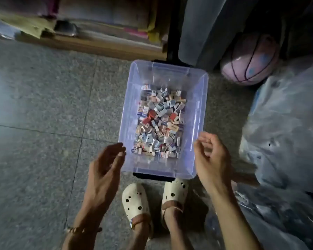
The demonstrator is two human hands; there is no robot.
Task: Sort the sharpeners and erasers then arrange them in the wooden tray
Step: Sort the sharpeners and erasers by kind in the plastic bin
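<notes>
A clear plastic bin point(199, 105) with black handle clips stands on the floor in front of me. A heap of small wrapped erasers and sharpeners point(160, 123) covers its bottom, mixed red, blue, white and tan. My left hand point(105, 170) hovers at the bin's near left corner, fingers relaxed and holding nothing. My right hand point(211, 157) hovers at the near right corner, fingers loosely curled, also holding nothing. Neither hand clearly touches the bin. No wooden tray is in view.
My feet in cream clogs point(137, 201) stand just behind the bin on a speckled tile floor point(43, 123). A pink basketball point(249, 60) lies at the back right. Large plastic bags point(285, 127) crowd the right side. A low shelf point(101, 46) with fabrics runs along the back.
</notes>
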